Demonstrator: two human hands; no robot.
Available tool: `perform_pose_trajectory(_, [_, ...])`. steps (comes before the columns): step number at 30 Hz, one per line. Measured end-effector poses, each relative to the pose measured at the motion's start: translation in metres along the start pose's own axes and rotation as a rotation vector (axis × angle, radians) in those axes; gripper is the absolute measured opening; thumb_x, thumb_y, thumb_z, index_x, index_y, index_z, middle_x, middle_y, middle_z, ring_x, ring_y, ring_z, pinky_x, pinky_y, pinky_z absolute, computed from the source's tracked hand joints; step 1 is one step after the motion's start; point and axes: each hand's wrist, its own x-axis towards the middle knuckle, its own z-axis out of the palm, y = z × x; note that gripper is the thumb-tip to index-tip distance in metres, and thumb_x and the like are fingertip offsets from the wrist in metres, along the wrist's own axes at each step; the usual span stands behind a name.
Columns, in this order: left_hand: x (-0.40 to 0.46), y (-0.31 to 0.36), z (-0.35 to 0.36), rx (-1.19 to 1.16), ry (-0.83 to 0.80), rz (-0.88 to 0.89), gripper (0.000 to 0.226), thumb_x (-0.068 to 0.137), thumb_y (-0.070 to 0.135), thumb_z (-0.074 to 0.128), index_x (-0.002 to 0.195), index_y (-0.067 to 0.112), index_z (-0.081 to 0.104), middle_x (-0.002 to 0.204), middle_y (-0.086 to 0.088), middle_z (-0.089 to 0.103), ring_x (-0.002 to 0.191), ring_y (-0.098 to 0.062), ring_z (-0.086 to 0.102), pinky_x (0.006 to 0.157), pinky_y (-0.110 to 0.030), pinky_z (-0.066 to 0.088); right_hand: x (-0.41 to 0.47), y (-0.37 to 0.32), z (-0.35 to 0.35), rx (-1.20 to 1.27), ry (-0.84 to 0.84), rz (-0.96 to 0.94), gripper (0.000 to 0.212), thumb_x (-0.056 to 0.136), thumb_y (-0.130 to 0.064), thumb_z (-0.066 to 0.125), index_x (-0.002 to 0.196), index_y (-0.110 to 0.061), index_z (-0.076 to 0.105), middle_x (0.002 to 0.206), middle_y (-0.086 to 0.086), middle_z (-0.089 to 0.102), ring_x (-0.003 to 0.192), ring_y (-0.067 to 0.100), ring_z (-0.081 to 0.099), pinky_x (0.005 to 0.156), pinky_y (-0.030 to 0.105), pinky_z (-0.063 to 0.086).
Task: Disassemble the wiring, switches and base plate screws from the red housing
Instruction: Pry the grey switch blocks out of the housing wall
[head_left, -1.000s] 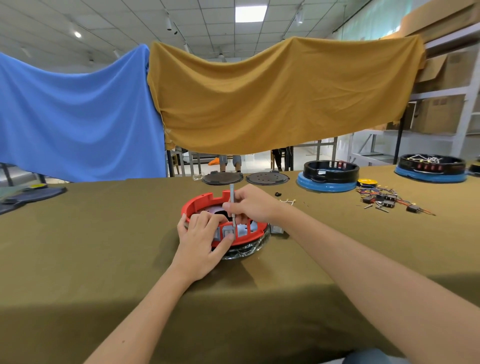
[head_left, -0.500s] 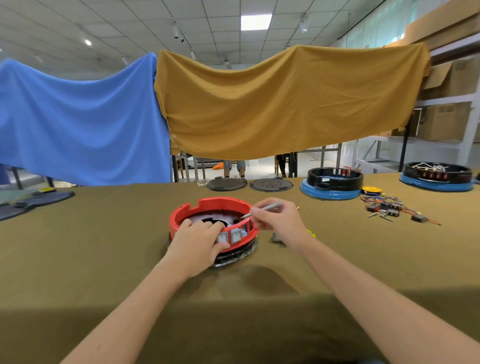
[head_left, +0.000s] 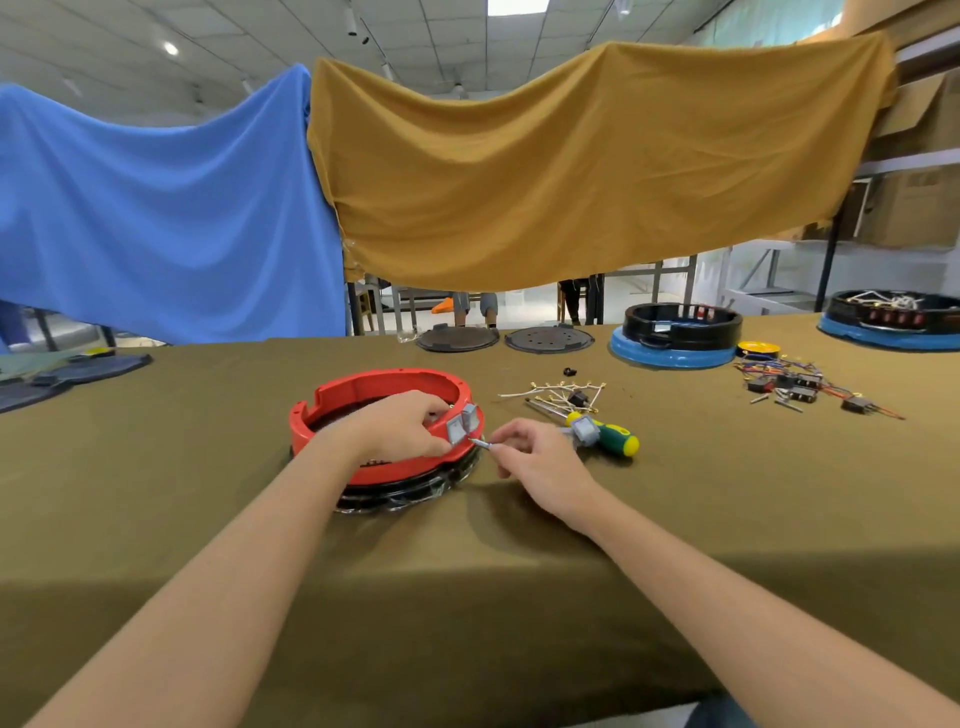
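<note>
Olive-cloth desk (head_left: 156, 467), red housing (head_left: 374, 395) at centre, left hand (head_left: 400, 423) closed on its grey switches (head_left: 462, 425), right hand (head_left: 535, 457) pinching thin metal tool (head_left: 480, 442), green-yellow screwdriver (head_left: 602, 432) just beside.

The left hand (head_left: 400, 423) grips the red housing (head_left: 363, 395) beside two grey switches (head_left: 462, 425); the right hand (head_left: 540, 457) pinches a thin metal tool (head_left: 480, 442) touching them.
</note>
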Motion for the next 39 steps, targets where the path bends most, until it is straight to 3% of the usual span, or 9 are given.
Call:
perform_pose_trajectory(5, [0.008,0.005,-0.010,-0.252,-0.141,-0.163,0.065,0.088,0.022,0.070,0.147,0.018,0.043,0.145,-0.002,0.046,0.136,-0.026,0.042,0.113,-0.047,0.034,0.004,-0.007,0.000,-0.161,-0.006,-0.017,0.010,0.098,-0.021,0.058,0.100,-0.014,0.065,0.072,0.001,0.064,0.067,0.013,0.056,0.065,0.030,0.043])
perform_pose_trajectory(8, [0.010,0.004,-0.009,-0.312,-0.142,-0.204,0.073,0.088,0.021,0.071,0.152,0.022,0.036,0.154,-0.002,0.038,0.140,-0.025,0.036,0.118,-0.049,0.028,0.003,-0.007,0.008,-0.188,0.039,-0.020,0.007,0.099,-0.021,0.056,0.095,-0.020,0.061,0.067,-0.004,0.059,0.061,0.009,0.050,0.058,0.027,0.037])
perform_pose_trajectory(11, [0.009,0.005,-0.006,-0.271,-0.120,-0.181,0.068,0.088,0.021,0.070,0.149,0.021,0.040,0.149,-0.002,0.044,0.134,-0.025,0.042,0.116,-0.048,0.031,-0.001,-0.008,0.014,-0.235,0.040,-0.032,0.007,0.100,-0.022,0.052,0.097,-0.019,0.058,0.070,-0.006,0.058,0.063,0.009,0.051,0.061,0.032,0.040])
perform_pose_trajectory(14, [0.007,0.006,-0.005,-0.225,-0.111,-0.148,0.064,0.089,0.021,0.069,0.147,0.018,0.044,0.142,-0.001,0.051,0.126,-0.023,0.048,0.110,-0.042,0.036,-0.006,-0.014,0.018,-0.360,0.004,-0.066,0.008,0.103,-0.019,0.045,0.102,-0.012,0.048,0.091,0.011,0.066,0.084,0.031,0.060,0.072,0.041,0.046])
perform_pose_trajectory(17, [0.006,0.008,-0.006,-0.234,-0.112,-0.141,0.060,0.090,0.021,0.069,0.145,0.018,0.045,0.139,-0.001,0.054,0.123,-0.023,0.052,0.111,-0.044,0.037,-0.011,-0.028,0.030,-0.446,0.000,-0.042,0.012,0.097,-0.007,0.043,0.100,-0.015,0.035,0.108,0.021,0.064,0.098,0.043,0.059,0.069,0.040,0.039])
perform_pose_trajectory(24, [0.006,0.007,-0.005,-0.173,-0.117,-0.167,0.068,0.091,0.025,0.068,0.151,0.020,0.036,0.150,-0.002,0.044,0.133,-0.025,0.044,0.115,-0.049,0.033,-0.006,-0.055,0.055,-0.056,0.126,0.320,0.020,0.097,-0.010,0.049,0.114,-0.011,0.040,0.121,0.015,0.058,0.111,0.034,0.056,0.081,0.040,0.046])
perform_pose_trajectory(28, [0.006,0.006,-0.005,-0.164,-0.126,-0.181,0.069,0.091,0.028,0.069,0.151,0.021,0.035,0.152,-0.003,0.041,0.135,-0.026,0.042,0.114,-0.047,0.033,0.000,-0.060,0.057,0.158,0.202,0.472,0.026,0.099,-0.012,0.050,0.124,-0.009,0.043,0.126,0.012,0.056,0.101,0.026,0.054,0.079,0.035,0.044])
perform_pose_trajectory(36, [0.004,0.008,-0.007,-0.111,-0.135,-0.186,0.069,0.092,0.024,0.067,0.151,0.018,0.033,0.147,-0.004,0.046,0.127,-0.025,0.047,0.111,-0.045,0.037,-0.008,-0.046,0.058,-0.081,0.126,0.295,0.011,0.099,-0.012,0.044,0.110,-0.013,0.040,0.119,0.012,0.059,0.107,0.033,0.057,0.078,0.038,0.042])
perform_pose_trajectory(39, [0.004,0.010,-0.008,-0.076,-0.145,-0.179,0.068,0.092,0.024,0.066,0.150,0.018,0.033,0.145,-0.004,0.047,0.124,-0.024,0.050,0.108,-0.043,0.040,-0.001,-0.041,0.036,-0.231,0.063,0.254,0.012,0.100,-0.015,0.048,0.111,-0.010,0.050,0.118,0.013,0.061,0.109,0.035,0.057,0.088,0.041,0.047])
